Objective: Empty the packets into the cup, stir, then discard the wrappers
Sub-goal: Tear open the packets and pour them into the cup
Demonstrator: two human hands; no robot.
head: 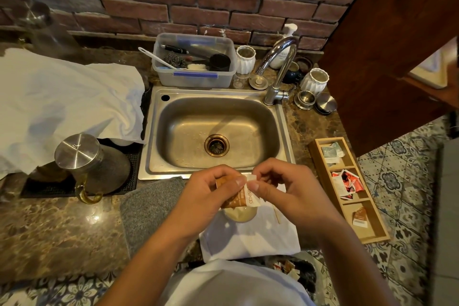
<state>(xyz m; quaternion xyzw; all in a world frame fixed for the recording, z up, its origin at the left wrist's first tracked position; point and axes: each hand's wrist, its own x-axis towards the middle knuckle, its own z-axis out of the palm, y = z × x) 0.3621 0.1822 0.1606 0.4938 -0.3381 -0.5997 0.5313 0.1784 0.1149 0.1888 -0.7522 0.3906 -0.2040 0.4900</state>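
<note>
1. White shirt [231, 283] fills the bottom edge, nearest the lens; both forearms reach forward from it.
2. Left hand [206, 194] – fingers curled, gripping the body of a brown-and-white packet [239, 196].
3. Right hand [285, 186] – thumb and forefinger pinch the packet's white top corner.
4. Packet sits between the two hands, directly above the cup [240, 213], in front of the sink [216, 131].
5. Cup mostly hidden by packet and hands; only a pale rim portion shows. It stands on a white cloth [250, 238].
6. Wooden tray [320, 174] with more packets lies right of the hands. Packet lettering partly covered.
</note>
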